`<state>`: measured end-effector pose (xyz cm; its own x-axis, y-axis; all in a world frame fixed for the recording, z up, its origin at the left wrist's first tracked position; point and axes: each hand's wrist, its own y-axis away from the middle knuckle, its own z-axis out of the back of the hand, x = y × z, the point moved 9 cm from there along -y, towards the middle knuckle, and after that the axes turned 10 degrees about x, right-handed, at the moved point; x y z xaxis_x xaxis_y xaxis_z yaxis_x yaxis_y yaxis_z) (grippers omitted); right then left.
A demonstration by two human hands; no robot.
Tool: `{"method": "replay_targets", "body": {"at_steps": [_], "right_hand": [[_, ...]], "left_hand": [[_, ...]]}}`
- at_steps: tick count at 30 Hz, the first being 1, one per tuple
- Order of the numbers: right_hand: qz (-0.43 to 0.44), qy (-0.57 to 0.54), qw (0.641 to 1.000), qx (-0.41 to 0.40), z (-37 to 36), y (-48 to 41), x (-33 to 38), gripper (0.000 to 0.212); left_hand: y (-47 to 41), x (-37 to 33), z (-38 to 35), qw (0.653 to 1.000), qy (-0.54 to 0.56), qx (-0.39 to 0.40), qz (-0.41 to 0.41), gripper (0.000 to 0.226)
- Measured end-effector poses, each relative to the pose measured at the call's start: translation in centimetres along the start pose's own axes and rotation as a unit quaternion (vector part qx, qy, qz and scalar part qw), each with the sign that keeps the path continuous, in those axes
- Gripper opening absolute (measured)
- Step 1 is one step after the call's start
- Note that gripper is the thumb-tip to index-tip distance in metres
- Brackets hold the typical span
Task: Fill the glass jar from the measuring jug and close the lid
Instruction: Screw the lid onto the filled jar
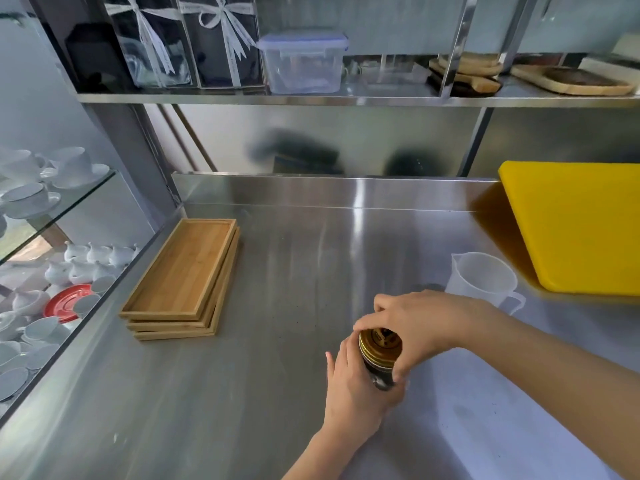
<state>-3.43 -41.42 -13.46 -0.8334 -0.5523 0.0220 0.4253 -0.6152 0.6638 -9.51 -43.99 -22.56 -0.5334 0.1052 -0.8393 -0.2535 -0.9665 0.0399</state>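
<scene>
A glass jar (380, 372) with dark contents stands on the steel counter, near the front centre. My left hand (353, 386) wraps around its body from the left. A gold lid (379, 342) sits on the jar's mouth, and my right hand (415, 327) grips it from above with fingers curled over its rim. The translucent white measuring jug (483, 278) stands upright behind my right hand, handle toward me; it looks empty.
A stack of wooden trays (183, 275) lies on the steel counter (277, 375) at the left. A yellow cutting board (575, 226) leans at the back right. A glass cabinet with white cups (41, 188) borders the left. Shelf above holds a plastic container (304, 60).
</scene>
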Motion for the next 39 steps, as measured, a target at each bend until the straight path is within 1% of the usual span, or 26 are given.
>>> {"method": "replay_targets", "body": {"at_steps": [3,6,8,13,17,19,20,22,24,26,27,29,31,33,34,35,37,38,39], "right_hand": [[0.03,0.007,0.999,-0.009,0.2,-0.2,0.5,0.065],[0.067,0.02,0.998,0.004,0.1,0.2,1.2,0.064],[0.075,0.023,0.997,0.003,0.0,0.4,1.2,0.065],[0.093,0.038,0.994,-0.035,0.2,1.0,1.5,0.067],[0.053,0.005,0.998,-0.041,0.4,0.5,0.6,0.065],[0.016,0.0,0.999,-0.048,0.6,0.3,0.0,0.058],[-0.008,0.012,0.998,-0.059,0.7,0.2,-0.3,0.059],[-0.055,0.046,0.993,-0.091,1.0,0.2,-0.6,0.071],[-0.081,0.055,0.989,-0.115,1.2,0.3,-1.0,0.081],[-0.074,0.019,0.992,-0.104,1.1,0.4,-1.5,0.08],[-0.053,-0.009,0.995,-0.083,1.0,0.4,-1.6,0.076],[0.018,-0.059,0.997,-0.038,0.6,0.4,-0.8,0.072],[0.06,-0.073,0.995,-0.016,0.1,0.4,-0.1,0.07],[0.041,-0.044,0.998,-0.033,0.1,0.4,0.0,0.06],[0.014,-0.015,0.998,-0.065,0.5,0.6,-0.1,0.054],[-0.018,0.016,0.995,-0.1,1.0,0.7,-0.3,0.056],[-0.066,0.049,0.987,-0.137,1.4,0.7,-0.8,0.072],[-0.068,0.042,0.988,-0.13,1.1,0.6,-1.0,0.077],[-0.056,0.02,0.993,-0.104,0.7,0.5,-1.1,0.075]], "left_hand": [[-0.3,0.0,0.0,1.0,-0.009,0.004,-0.006,0.09],[-0.4,0.1,-0.1,1.0,0.001,0.02,-0.004,0.089],[-0.5,0.2,-0.1,1.0,-0.001,0.027,-0.004,0.09],[-0.8,0.4,-0.2,0.999,-0.006,0.034,0.0,0.097],[-0.7,0.0,0.0,0.999,-0.004,0.033,-0.003,0.098],[-0.6,-0.2,0.0,0.999,-0.005,0.035,-0.008,0.099],[-0.6,-0.2,0.0,0.999,-0.009,0.037,-0.009,0.098],[-0.5,-0.1,-0.1,0.999,-0.024,0.044,-0.011,0.095],[-0.5,0.0,-0.2,0.998,-0.032,0.052,-0.004,0.095],[-0.5,-0.1,-0.1,0.998,-0.03,0.052,-0.002,0.094],[-0.5,-0.1,0.0,0.998,-0.027,0.048,-0.004,0.092],[-0.5,-0.1,0.1,0.999,-0.026,0.047,-0.003,0.091],[-0.5,0.0,0.1,0.998,-0.031,0.049,0.0,0.095],[-0.5,0.0,0.0,0.998,-0.031,0.052,-0.002,0.093],[-0.5,-0.1,0.0,0.998,-0.029,0.053,-0.003,0.09],[-0.5,-0.1,0.0,0.998,-0.029,0.055,-0.004,0.088],[-0.4,-0.1,-0.1,0.997,-0.037,0.062,-0.002,0.09],[-0.4,-0.1,-0.1,0.997,-0.039,0.063,-0.003,0.092],[-0.3,-0.1,0.0,0.997,-0.038,0.062,-0.004,0.093]]}}
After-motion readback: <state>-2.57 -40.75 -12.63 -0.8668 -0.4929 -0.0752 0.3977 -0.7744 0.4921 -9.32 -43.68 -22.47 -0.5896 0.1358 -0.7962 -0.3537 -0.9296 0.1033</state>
